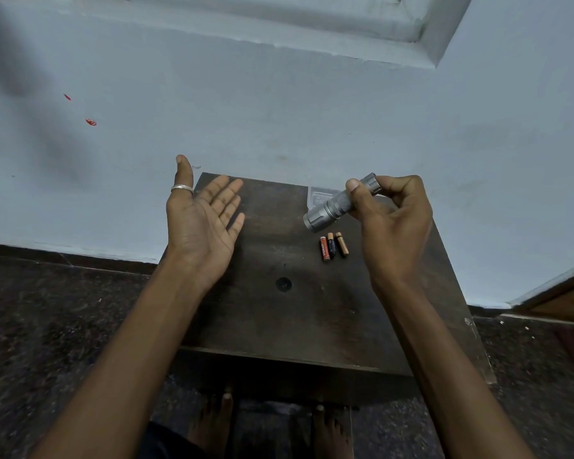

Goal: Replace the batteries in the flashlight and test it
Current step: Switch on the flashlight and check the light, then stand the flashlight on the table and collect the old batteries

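My right hand point(391, 220) grips a silver flashlight point(335, 207) by its tail end, above the far right part of a dark wooden table point(279, 326). The flashlight's head points left and down, toward my left hand. My left hand point(203, 220) is held flat, palm up and facing right, fingers apart, holding nothing; a silver ring sits on its thumb. Three small batteries point(333, 246) lie side by side on the table just below the flashlight head: one red, one black with a copper top, one copper.
A clear plastic case point(315, 197) lies on the table behind the flashlight. A pale blue wall stands right behind the table. The floor is dark speckled stone, and my bare feet point(219, 422) show under the table's near edge. A wooden door frame is at the right.
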